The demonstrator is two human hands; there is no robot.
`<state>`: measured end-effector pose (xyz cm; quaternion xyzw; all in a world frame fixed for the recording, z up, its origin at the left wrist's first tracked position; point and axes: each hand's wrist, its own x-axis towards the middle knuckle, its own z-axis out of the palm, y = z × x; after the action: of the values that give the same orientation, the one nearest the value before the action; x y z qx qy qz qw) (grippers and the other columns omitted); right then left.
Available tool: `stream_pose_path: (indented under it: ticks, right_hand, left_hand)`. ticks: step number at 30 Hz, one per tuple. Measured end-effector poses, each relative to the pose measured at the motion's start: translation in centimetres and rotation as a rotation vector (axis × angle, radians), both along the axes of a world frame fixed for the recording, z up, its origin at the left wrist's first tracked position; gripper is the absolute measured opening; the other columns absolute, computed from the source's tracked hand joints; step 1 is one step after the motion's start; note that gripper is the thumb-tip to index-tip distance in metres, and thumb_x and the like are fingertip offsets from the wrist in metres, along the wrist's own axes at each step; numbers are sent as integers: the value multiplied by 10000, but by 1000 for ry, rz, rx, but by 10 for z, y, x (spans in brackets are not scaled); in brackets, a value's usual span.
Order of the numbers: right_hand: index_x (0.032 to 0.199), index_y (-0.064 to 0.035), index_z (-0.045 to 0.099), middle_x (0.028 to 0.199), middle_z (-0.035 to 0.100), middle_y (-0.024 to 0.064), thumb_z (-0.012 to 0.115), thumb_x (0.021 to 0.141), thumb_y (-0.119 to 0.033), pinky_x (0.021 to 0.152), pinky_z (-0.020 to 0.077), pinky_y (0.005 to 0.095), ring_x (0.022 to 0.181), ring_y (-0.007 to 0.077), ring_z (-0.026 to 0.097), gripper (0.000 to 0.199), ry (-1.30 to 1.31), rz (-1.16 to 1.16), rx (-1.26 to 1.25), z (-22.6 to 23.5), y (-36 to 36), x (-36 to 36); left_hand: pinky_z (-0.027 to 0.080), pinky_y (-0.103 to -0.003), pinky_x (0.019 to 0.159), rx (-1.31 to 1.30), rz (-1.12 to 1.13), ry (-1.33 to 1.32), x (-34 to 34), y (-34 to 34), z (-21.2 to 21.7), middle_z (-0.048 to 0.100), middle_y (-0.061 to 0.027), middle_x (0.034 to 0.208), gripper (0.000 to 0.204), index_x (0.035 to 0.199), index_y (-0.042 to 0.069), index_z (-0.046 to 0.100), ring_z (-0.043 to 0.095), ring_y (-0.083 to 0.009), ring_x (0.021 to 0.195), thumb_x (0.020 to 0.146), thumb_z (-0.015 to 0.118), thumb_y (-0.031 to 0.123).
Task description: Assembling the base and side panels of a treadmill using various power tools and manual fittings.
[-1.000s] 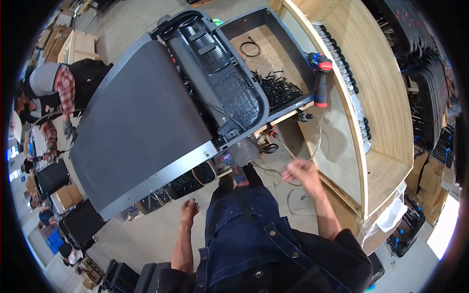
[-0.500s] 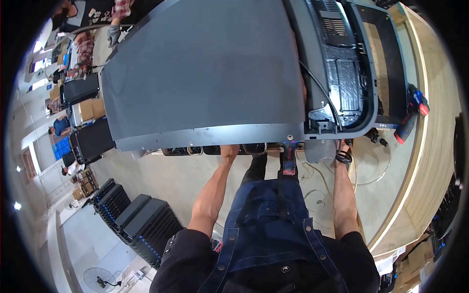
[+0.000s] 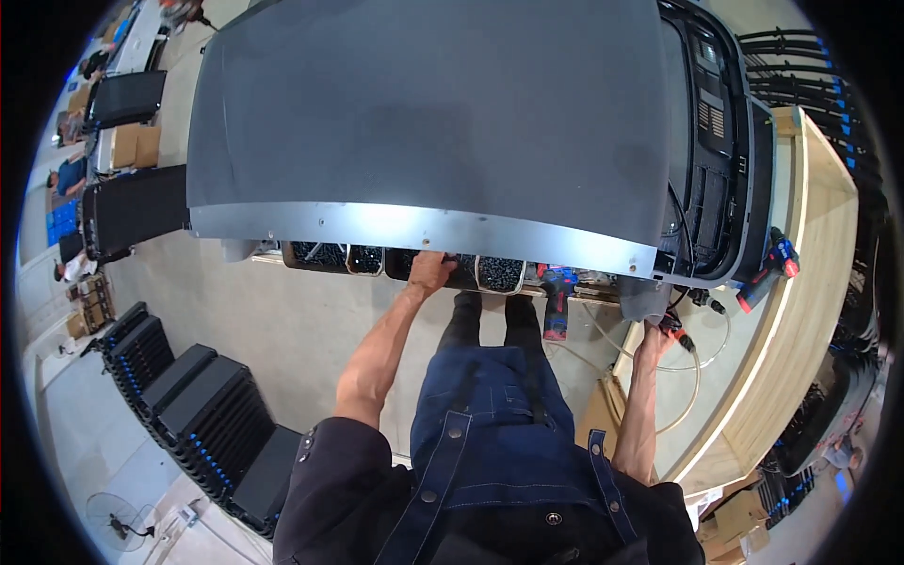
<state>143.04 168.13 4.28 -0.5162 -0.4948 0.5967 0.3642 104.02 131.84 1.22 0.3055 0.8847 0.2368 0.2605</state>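
A large grey cabinet [image 3: 424,113] with a bright metal edge strip [image 3: 377,223] lies in front of me. Below that strip is a row of bins [image 3: 499,272] with small dark parts. My left hand [image 3: 431,271] is at the bins, fingers curled, their tips partly hidden below the strip. My right hand [image 3: 656,341] is closed around a dark hand tool [image 3: 672,325] with an orange end and a pale hose, beside the cabinet's near right corner. Between my hands, a red and blue cordless driver [image 3: 557,306] hangs by the bins.
Another cordless driver [image 3: 770,270] rests at the right by a wooden frame [image 3: 800,311]. A pale hose [image 3: 699,381] loops below it. Stacked black panels [image 3: 202,405] stand at the lower left, near a fan [image 3: 118,521]. More dark cabinets [image 3: 137,212] are farther left.
My view has shifted, and the cabinet now extends farther right in it. My left hand has moved farther out from under the strip. My right hand now shows the tool's orange end.
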Motion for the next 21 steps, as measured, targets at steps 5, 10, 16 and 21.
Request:
stream_pose_path:
  ticks: [5, 10, 16, 21]
  right_hand:
    - [1204, -53, 604, 1156, 655, 61, 758, 895, -136, 946, 507, 348, 1066, 167, 621, 355, -186, 8, 6, 114, -46, -20]
    - [1246, -39, 559, 1208, 623, 104, 733, 933, -281, 988, 525, 415, 1087, 228, 639, 432, -77, -190, -46, 177, -81, -2]
    - [1207, -37, 514, 1166, 625, 123, 649, 976, -408, 974, 548, 417, 1087, 242, 645, 457, 203, -225, -28, 263, -117, -8]
    - [1144, -33, 534, 1085, 672, 224, 725, 913, -394, 1012, 537, 509, 1030, 368, 675, 470, 423, -282, 10, 315, -146, -11]
  left_hand:
    - [547, -379, 728, 194, 297, -393, -9, -33, -4, 693, -133, 927, 265, 1093, 92, 658, 691, -279, 830, 846, 634, 2]
    - [568, -285, 701, 379, 526, -951, -13, -45, 9, 627, -65, 980, 354, 1264, 53, 585, 656, -151, 783, 937, 516, -63]
    - [580, -305, 758, 497, 583, -1210, -30, -76, 4, 652, -95, 1084, 383, 1305, 47, 597, 683, -188, 882, 948, 475, -23]
    - [580, -307, 767, 579, 622, -1563, -36, -69, 18, 669, -103, 1126, 346, 1282, 39, 614, 685, -197, 869, 947, 531, 58]
